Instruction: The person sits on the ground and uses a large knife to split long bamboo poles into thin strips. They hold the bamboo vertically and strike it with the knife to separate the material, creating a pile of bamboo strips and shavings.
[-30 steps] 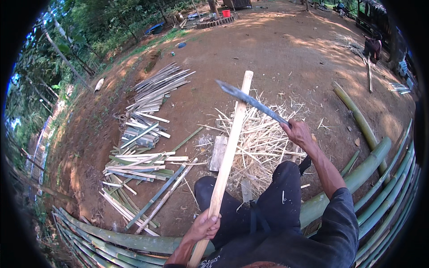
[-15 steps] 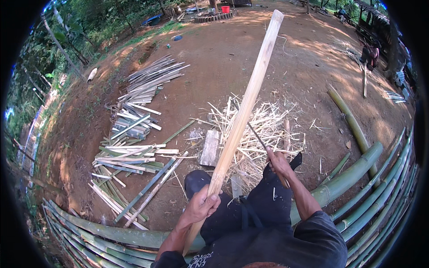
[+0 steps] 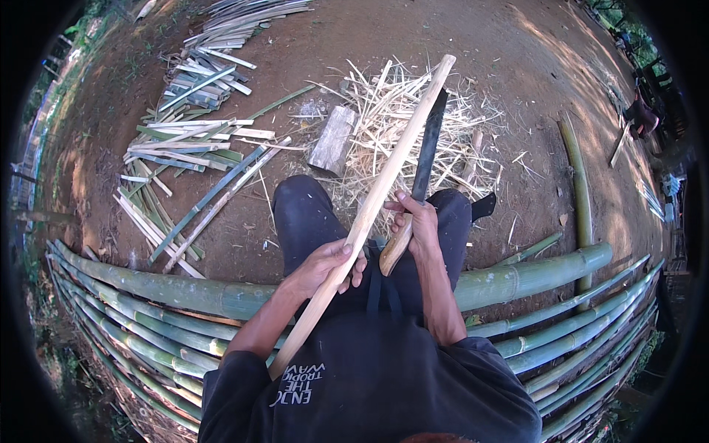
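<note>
though forward, stick (image 3: 375, 201) aslant rightward

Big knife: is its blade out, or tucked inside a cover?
Out: the dark blade shows bare, with no cover around it, reaching up from the wooden handle in the right hand.

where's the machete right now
In the head view, the machete is right of centre, in the right hand, its dark blade just right of the long pale strip.
</note>
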`<state>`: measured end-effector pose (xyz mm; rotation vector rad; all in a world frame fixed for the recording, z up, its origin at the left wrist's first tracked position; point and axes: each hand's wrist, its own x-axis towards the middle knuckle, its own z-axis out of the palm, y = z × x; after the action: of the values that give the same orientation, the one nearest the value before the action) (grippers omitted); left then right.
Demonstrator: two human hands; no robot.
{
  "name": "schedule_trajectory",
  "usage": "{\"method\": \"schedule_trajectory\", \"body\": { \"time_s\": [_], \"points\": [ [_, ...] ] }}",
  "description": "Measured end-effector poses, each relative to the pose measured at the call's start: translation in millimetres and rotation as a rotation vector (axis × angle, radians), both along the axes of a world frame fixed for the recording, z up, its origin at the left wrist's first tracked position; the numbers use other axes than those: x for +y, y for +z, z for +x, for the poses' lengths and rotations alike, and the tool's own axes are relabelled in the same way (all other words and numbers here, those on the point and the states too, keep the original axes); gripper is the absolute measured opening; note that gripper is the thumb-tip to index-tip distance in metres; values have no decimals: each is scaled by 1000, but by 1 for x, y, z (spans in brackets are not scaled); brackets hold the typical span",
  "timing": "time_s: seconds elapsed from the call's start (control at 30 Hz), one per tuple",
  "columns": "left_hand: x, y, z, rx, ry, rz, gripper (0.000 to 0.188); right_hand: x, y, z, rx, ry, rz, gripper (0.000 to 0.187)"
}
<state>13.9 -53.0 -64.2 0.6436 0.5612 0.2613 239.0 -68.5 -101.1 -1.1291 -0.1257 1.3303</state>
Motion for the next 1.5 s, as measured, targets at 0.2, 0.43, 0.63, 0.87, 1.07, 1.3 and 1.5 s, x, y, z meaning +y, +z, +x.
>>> {"method": "schedule_trajectory", "body": {
  "time_s": [0.2, 0.43, 0.63, 0.87, 1.07, 1.3, 1.5],
  "points": [
    [-13, -29, -5, -71, 3, -292, 30, -11, -30, -16, 279, 12, -19, 34],
    [-29, -51, -12, -303, -7, -598, 28, -14, -43, -23, 390, 18, -47, 30],
    [-35, -58, -15, -361, -39, -730, 32, -13, -42, -24, 513, 33, 65, 25],
    [23, -43, -26, 441, -293, 424, 31, -14, -31, -36, 399, 48, 39, 20],
    [115, 17, 46, 457, 259, 786, 27, -12, 6, -56, 306, 40, 25, 13],
    [154, 52, 140, 447, 243, 1036, 25, -19, 24, -71, 193, 127, 64, 28],
    [135, 54, 145, 523, 540, 1177, 29, -22, 24, -68, 195, 148, 78, 27]
  ]
}}
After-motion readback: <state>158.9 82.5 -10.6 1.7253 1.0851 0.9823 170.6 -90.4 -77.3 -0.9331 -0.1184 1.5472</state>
